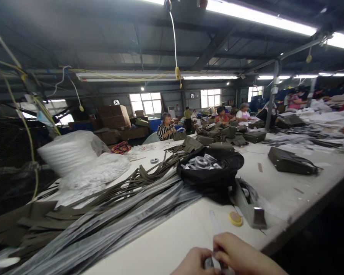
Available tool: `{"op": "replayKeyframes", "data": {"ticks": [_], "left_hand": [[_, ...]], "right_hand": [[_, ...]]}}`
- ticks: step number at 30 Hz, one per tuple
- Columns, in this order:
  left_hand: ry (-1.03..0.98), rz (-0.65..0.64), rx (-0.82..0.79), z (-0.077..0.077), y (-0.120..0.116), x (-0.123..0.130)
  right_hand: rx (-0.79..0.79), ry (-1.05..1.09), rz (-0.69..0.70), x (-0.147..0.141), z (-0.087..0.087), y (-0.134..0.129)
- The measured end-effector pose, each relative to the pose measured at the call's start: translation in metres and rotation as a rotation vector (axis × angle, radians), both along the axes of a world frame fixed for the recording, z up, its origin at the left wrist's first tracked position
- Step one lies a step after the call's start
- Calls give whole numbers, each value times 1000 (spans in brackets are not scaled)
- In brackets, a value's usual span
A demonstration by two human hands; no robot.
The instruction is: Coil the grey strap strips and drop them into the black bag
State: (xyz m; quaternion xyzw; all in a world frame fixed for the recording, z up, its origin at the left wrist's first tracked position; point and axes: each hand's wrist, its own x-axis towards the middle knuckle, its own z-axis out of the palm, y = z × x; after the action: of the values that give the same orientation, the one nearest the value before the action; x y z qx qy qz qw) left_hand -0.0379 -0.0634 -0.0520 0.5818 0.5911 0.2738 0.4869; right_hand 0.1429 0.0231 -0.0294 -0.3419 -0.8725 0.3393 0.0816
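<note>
One rounded grey-and-white piece (208, 262), material unclear: left hand (192, 262) and right hand (235, 249) pinch it, fingers nearly closed; likely light, edge grip suits.

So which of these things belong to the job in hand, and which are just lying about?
Likely in the job:
- grey piece, between left hand and right hand
- perhaps the pale strip and dispenser nearby

Seemingly lying about:
- yellow-rimmed disc
- long straps
- dark bag, far right
</note>
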Motion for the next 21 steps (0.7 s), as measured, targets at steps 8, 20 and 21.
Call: {"op": "replayKeyframes", "data": {"ticks": [8, 20, 21], "left_hand": [[-361, 226, -12, 8, 11, 6], [-719, 295, -150, 11, 12, 0], [-723, 301, -164, 13, 11, -1]], "right_hand": [[586, 55, 79, -4, -19, -24], [505, 273, 79, 14, -16, -36], [518, 285, 60, 20, -12, -29]]}}
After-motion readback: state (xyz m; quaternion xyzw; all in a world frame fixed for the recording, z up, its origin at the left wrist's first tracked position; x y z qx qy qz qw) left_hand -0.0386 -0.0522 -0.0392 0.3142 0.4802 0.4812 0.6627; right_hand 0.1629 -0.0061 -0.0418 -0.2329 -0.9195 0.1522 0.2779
